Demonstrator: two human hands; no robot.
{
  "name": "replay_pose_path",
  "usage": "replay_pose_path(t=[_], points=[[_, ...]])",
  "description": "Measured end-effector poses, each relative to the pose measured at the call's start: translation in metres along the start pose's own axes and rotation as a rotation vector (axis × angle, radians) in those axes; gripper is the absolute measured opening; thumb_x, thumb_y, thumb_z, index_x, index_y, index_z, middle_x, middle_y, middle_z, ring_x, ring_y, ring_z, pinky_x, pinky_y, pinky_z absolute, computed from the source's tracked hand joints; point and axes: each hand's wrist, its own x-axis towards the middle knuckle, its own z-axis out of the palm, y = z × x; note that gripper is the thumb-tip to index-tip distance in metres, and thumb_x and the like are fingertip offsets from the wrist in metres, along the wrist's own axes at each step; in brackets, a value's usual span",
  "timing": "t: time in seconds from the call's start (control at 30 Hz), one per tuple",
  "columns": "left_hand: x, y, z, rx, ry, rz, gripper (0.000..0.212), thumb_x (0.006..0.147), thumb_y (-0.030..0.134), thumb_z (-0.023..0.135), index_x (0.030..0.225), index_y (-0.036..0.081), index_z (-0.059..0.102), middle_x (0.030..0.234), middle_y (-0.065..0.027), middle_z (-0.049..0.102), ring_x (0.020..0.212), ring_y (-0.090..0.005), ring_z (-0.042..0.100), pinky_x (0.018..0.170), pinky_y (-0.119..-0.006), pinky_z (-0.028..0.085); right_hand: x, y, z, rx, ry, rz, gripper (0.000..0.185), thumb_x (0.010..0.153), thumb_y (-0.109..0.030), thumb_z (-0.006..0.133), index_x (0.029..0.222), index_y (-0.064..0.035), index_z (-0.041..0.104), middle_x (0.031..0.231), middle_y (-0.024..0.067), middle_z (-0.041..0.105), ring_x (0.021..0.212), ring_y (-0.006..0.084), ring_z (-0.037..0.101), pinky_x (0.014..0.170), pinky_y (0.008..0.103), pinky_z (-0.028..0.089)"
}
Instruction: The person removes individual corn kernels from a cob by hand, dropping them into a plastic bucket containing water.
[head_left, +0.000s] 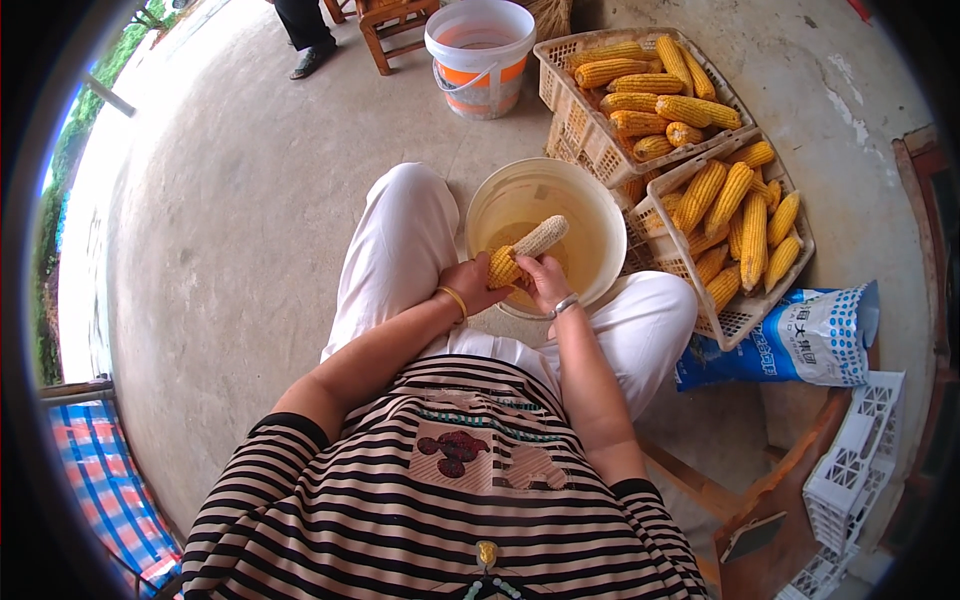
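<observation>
An ear of corn is held over the mouth of a white plastic bucket that stands between my knees. Its far half is a bare pale cob; yellow kernels still cover the near half. My left hand grips the kernel-covered end. At the middle of the ear, my right hand has its thumb and fingers pressed where the kernels border the bare cob. Loose yellow kernels lie on the bucket's bottom, partly hidden by the ear and my hands.
Two plastic crates of corn ears, one farther and one nearer, stand right of the bucket. Beyond is an orange-and-white pail. A blue-white sack, white crates and a wooden seat with a phone are at right. Someone's shoe shows far off.
</observation>
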Motion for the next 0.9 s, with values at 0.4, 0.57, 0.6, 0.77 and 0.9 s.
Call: replay_pose_path(t=[0.4,0.57,0.6,0.77,0.9], points=[[-0.002,0.003,0.006,0.133,0.047,0.071,0.050,0.066,0.043,0.065,0.088,0.005,0.042,0.067,-0.0145,0.060,0.058,-0.0328,0.058,0.050,-0.042,0.046,-0.003,0.003,0.013,0.048,0.143,0.024,0.033,0.076,-0.018,0.065,0.103,-0.0032,0.052,0.094,0.0046,0.057,0.084,0.0165,0.056,0.074,0.0307,0.047],[-0.003,0.004,0.003,0.141,0.053,0.090,0.051,0.066,0.044,0.065,0.088,0.005,0.041,0.068,-0.0150,0.060,0.059,-0.0326,0.059,0.051,-0.041,0.046,-0.002,0.003,0.012,0.061,0.128,0.004,0.032,0.076,-0.018,0.065,0.101,-0.0024,0.053,0.093,0.0044,0.057,0.083,0.0164,0.056,0.074,0.0311,0.047],[-0.002,0.003,0.004,0.142,0.054,0.089,0.051,0.066,0.044,0.065,0.088,0.005,0.041,0.068,-0.0150,0.060,0.059,-0.0326,0.059,0.051,-0.041,0.046,-0.003,0.001,0.011,0.061,0.114,0.012,0.030,0.075,-0.016,0.065,0.099,-0.0009,0.053,0.092,0.0056,0.057,0.082,0.0169,0.057,0.072,0.0306,0.048],[-0.001,0.003,0.001,0.099,0.012,0.048,0.052,0.067,0.046,0.065,0.088,0.004,0.041,0.069,-0.0160,0.060,0.061,-0.0334,0.059,0.051,-0.041,0.046,-0.003,0.000,0.007,0.068,0.075,0.007,0.027,0.075,-0.015,0.062,0.096,-0.0001,0.053,0.090,0.0064,0.057,0.080,0.0168,0.058,0.070,0.0297,0.049],[-0.001,0.002,0.002,0.080,0.048,0.043,0.052,0.066,0.046,0.065,0.089,0.005,0.041,0.069,-0.0159,0.059,0.060,-0.0333,0.059,0.050,-0.041,0.045,-0.001,0.001,-0.002,0.218,0.010,0.084,0.026,0.076,-0.017,0.061,0.095,-0.0016,0.053,0.088,0.0053,0.057,0.078,0.0156,0.057,0.068,0.0282,0.048]])
